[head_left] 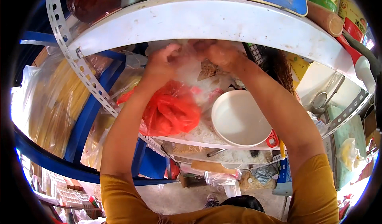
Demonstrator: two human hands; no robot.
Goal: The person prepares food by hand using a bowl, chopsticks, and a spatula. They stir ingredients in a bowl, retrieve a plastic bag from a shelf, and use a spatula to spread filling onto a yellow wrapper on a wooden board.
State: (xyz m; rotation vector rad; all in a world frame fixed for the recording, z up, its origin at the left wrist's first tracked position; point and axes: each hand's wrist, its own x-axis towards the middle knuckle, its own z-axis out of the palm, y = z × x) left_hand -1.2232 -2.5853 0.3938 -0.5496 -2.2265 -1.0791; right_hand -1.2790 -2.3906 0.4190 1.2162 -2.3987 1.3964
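White metal shelf, both hands gripping clear bag, white bowl beside

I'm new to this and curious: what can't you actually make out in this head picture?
- Fingertips of left hand and right hand: buried in the clear plastic bag, under the white shelf.
- Clear bag's contents: blurred.
- Red bag: contents hidden by crumpled plastic.
- Items on the top shelf: cut off by the edge.
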